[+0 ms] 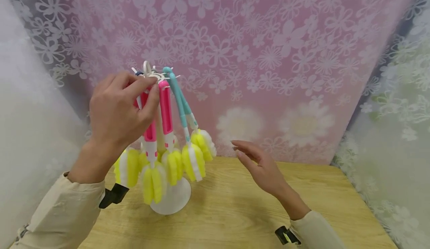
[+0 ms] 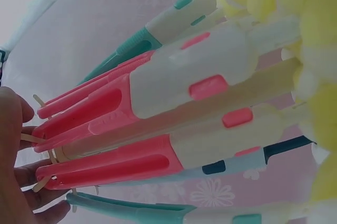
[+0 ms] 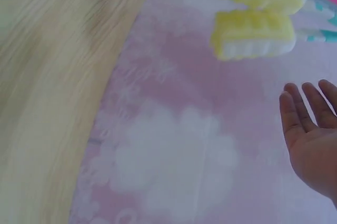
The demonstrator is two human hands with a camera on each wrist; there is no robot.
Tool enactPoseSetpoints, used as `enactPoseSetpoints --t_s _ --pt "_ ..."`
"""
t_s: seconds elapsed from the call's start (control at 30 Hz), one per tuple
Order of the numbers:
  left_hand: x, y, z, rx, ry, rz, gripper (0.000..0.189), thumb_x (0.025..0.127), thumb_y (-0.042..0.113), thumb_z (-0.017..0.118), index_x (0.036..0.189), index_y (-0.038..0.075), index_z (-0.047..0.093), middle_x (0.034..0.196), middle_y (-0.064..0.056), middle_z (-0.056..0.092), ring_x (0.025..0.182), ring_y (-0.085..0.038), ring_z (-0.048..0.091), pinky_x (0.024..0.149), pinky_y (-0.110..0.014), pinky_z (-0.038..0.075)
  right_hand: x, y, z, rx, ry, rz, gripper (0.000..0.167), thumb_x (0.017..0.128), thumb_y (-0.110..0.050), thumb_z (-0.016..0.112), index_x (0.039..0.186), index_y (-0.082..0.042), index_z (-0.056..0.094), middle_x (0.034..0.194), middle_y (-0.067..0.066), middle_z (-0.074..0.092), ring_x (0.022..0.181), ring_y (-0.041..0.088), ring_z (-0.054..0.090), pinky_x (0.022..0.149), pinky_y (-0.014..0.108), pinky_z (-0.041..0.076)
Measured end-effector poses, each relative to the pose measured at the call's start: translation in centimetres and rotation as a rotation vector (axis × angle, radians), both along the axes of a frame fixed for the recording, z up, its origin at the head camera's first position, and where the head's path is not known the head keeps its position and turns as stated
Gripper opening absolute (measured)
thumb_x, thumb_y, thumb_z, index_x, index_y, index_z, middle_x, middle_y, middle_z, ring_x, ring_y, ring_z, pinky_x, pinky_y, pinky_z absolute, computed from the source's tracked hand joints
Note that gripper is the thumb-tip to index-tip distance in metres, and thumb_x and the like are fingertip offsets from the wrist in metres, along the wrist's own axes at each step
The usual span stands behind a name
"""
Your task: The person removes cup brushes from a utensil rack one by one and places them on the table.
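The right hand [image 3: 318, 148] is held with fingers [image 3: 290, 113] extended — above it, apart, yellow-and-white sponge heads [image 3: 253, 42] are seen; behind it a flowered pink cloth [image 3: 174, 166] is shown — well away from it, a wooden tabletop [image 3: 47, 103]

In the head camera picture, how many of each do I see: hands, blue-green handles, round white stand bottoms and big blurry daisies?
Hands: 2, a left hand and a right hand
Blue-green handles: 2
Round white stand bottom: 1
Big blurry daisies on the curtain: 2
Total: 7
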State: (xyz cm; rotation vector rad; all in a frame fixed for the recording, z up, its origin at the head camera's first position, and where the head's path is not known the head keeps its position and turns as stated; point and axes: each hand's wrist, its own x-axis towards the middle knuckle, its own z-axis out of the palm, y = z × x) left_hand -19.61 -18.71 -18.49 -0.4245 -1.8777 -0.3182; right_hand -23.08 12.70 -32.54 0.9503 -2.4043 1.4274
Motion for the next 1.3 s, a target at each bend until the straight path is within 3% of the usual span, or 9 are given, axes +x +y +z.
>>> enactPoseSetpoints --t_s 0.23,0.47,0.63,0.9,1.1,1.3 --pt "-0.6 0.6 -0.2 0.062 0.041 0.020 0.035 0.090 0.039 0.057 0.099 0.010 0.075 0.079 -0.013 0.059 0.075 -0.031 0.054 0.065 -0.047 0.043 -0.8 -5.2 3.2 -0.175 -0.002 0.126 0.035 0.100 -0.020 0.048 0.133 -0.009 0.055 0.130 0.004 0.058 0.121 0.013 0.051 0.100 0.033 0.041" --pt "-1.2 0.6 -0.7 0.072 0.085 0.040 0.039 0.092 0.040 0.055 0.101 0.007 0.074 0.081 -0.014 0.058 0.078 -0.031 0.054 0.071 -0.046 0.044 -1.2 -9.3 4.1 -0.232 -0.054 0.237 0.041 0.100 -0.021 0.049 0.137 -0.003 0.050 0.134 0.007 0.054 0.124 0.015 0.050 0.101 0.031 0.039" --pt "-1.3 0.7 -0.9 0.121 0.098 0.020 0.034 0.088 0.038 0.060 0.102 0.010 0.073 0.086 -0.014 0.060 0.080 -0.032 0.054 0.075 -0.050 0.042 -1.6 -11.0 4.2 -0.262 -0.059 0.221 0.042 0.099 -0.022 0.052 0.138 -0.007 0.050 0.133 0.003 0.055 0.122 0.014 0.052 0.098 0.031 0.042" --pt "-1.8 0.9 -1.2 0.135 0.130 0.010 0.038 0.087 0.042 0.060 0.099 0.009 0.073 0.084 -0.015 0.059 0.081 -0.033 0.053 0.074 -0.050 0.042 -2.1 -12.7 4.5 -0.366 -0.071 0.199 0.038 0.095 -0.015 0.058 0.131 -0.002 0.056 0.119 0.012 0.063 0.110 0.023 0.061 0.092 0.031 0.047" --pt "-2.1 1.0 -1.4 0.137 0.160 0.015 0.041 0.085 0.048 0.061 0.098 0.010 0.073 0.082 -0.015 0.057 0.081 -0.034 0.053 0.072 -0.050 0.042 -2.5 -13.3 4.4 -0.411 -0.086 0.170 0.035 0.093 -0.012 0.061 0.125 0.001 0.060 0.114 0.013 0.066 0.106 0.023 0.063 0.090 0.030 0.049" --pt "-2.4 1.0 -1.5 0.161 0.169 0.015 0.036 0.085 0.043 0.064 0.096 0.010 0.073 0.083 -0.015 0.058 0.082 -0.033 0.053 0.072 -0.050 0.042 -2.3 -13.2 4.2 -0.430 -0.064 0.149 0.031 0.091 -0.012 0.063 0.120 0.001 0.063 0.109 0.013 0.067 0.102 0.024 0.064 0.087 0.031 0.051"
